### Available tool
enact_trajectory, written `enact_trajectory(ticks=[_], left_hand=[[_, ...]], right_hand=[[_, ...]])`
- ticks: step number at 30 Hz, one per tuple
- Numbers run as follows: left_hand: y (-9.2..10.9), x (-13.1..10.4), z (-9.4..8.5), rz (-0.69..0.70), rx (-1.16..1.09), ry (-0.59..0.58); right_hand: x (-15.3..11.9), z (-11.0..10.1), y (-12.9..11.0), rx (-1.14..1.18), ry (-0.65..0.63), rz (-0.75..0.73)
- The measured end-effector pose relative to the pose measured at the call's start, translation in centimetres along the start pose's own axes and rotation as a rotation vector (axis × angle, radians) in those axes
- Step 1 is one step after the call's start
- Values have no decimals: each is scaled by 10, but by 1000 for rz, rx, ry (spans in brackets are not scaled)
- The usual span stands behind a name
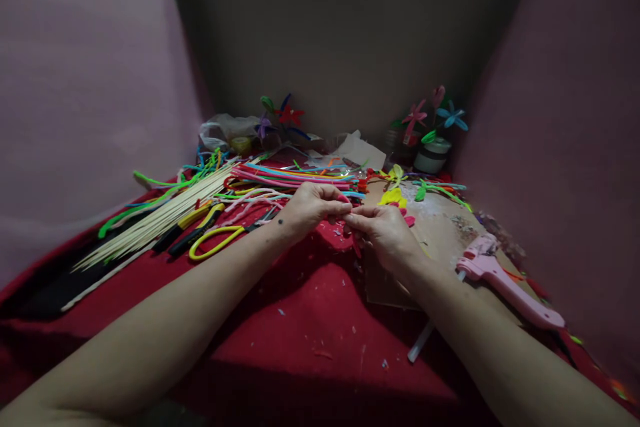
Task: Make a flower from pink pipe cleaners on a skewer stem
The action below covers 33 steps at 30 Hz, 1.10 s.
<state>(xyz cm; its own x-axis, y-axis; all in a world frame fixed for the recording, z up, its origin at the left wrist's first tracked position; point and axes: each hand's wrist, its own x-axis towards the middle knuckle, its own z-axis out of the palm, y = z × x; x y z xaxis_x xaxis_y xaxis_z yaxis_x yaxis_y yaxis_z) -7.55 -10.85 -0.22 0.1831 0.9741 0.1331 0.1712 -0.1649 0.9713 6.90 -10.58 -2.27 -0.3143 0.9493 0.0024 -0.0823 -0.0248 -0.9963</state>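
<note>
My left hand and my right hand meet over the front middle of the table, fingertips pinched together. Between them is a red pipe cleaner; one end hangs below my right fingers and a bit shows above my left fingertips. Most of it is hidden by the fingers. Just behind my hands lies a bundle of pink, yellow and blue pipe cleaners. Yellow petals and a pink petal shape made of pipe cleaner rest beyond my right hand.
Left are wooden sticks, pliers and yellow-handled scissors. On the right, a pink glue gun lies on cardboard, with a glue stick nearby. Pipe-cleaner flowers stand at the back. Scraps dot the red cloth.
</note>
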Motion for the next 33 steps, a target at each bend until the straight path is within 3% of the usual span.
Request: enact_trajectory(ticks=[6, 13, 17, 21, 27, 29, 33], left_hand=[[0, -7, 11, 218, 388, 238], [7, -2, -4, 66, 21, -89], [8, 0, -7, 48, 50, -110], [7, 0, -4, 87, 148, -89], [9, -1, -5, 79, 72, -80], [9, -3, -3, 116, 157, -15], [8, -8, 6, 281, 456, 246]], right_hand=[[-2, 3, 3, -69, 14, -11], [-2, 2, 2, 31, -84, 27], [-2, 0, 0, 31, -125, 45], [-2, 1, -1, 16, -72, 65], [-2, 2, -2, 59, -7, 26], [-2, 3, -1, 48, 19, 32], [-1, 4, 1, 56, 48, 36]])
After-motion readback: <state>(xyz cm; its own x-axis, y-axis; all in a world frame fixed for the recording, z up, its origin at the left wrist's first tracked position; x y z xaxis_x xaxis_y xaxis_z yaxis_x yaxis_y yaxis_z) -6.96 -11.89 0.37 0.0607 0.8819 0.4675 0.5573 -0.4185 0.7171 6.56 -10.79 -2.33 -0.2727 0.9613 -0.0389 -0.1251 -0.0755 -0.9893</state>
